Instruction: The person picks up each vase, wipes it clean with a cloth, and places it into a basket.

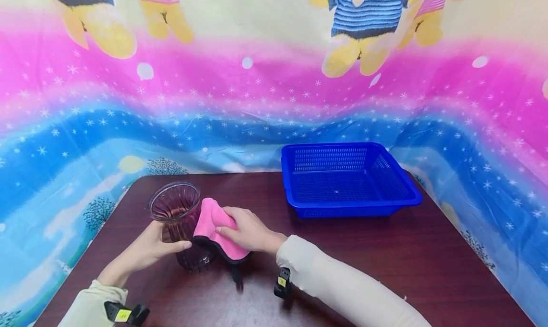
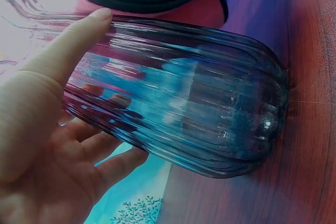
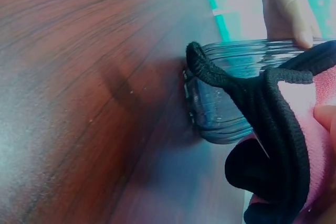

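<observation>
A ribbed, see-through glass vase [image 1: 176, 203] with a flared rim stands on the left part of the table. My left hand [image 1: 147, 248] grips it round the middle, the thumb across the near side and the fingers behind the glass [image 2: 210, 103]. In my right hand [image 1: 250, 229] is a pink cloth [image 1: 214, 222] with a black edge, bunched between thumb and fingers. The cloth lies up against the right side of the vase, and its black-trimmed edge [image 3: 283, 129] hangs down in front of the glass in the right wrist view.
A blue plastic basket [image 1: 351, 204] with mesh walls sits at the back right of the dark wooden table [image 1: 342, 251]. Behind the table hangs a colourful printed curtain [image 1: 257, 94]. Black wrist cameras are strapped over both sleeves.
</observation>
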